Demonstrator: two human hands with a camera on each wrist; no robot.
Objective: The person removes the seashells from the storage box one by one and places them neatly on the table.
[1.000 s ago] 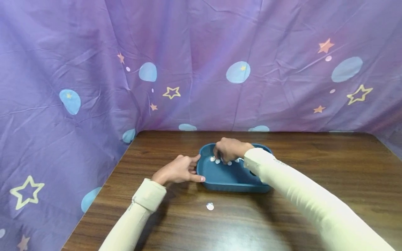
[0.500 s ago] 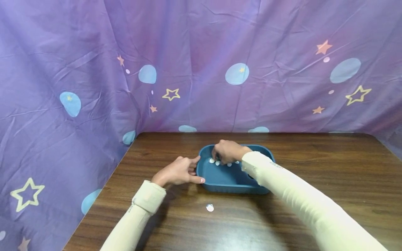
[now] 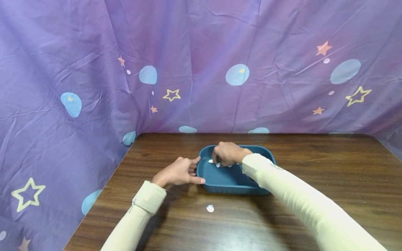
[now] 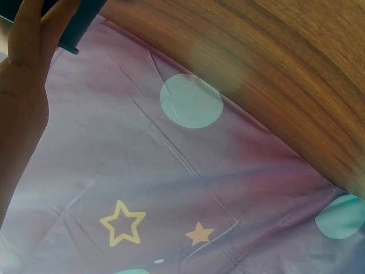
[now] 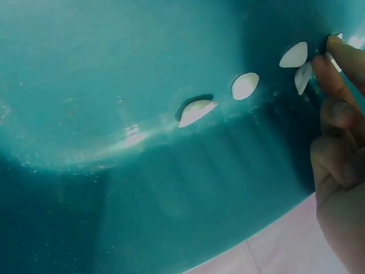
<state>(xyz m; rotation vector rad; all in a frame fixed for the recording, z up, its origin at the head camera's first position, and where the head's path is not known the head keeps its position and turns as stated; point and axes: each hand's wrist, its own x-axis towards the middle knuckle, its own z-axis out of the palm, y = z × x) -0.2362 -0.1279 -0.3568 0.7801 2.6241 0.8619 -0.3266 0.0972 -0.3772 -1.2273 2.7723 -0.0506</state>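
A blue rectangular tray (image 3: 220,177) with raised walls sits on the wooden table. Along its far inner side lies a row of small white shells (image 5: 245,86), partly covered by my right hand (image 3: 228,153) in the head view. In the right wrist view the right thumb and index finger pinch a white shell (image 5: 335,63), largely hidden by the fingertips; another shell (image 5: 303,77) lies against the fingers. My left hand (image 3: 179,171) holds the tray's left end, thumb on the near corner and index finger by the far one. The left wrist view shows only part of this hand (image 4: 25,80).
One more white shell (image 3: 210,208) lies on the table (image 3: 176,223) in front of the tray. Behind and to the left hangs a purple cloth (image 3: 207,104) with stars and blue ovals. A small dark spot inside the tray is mostly hidden by the right sleeve (image 3: 260,170).
The right fingers have shifted slightly within the tray, and the shells beside them sit at slightly different angles. The left hand and the shell on the table stay put; the head view dips a little.
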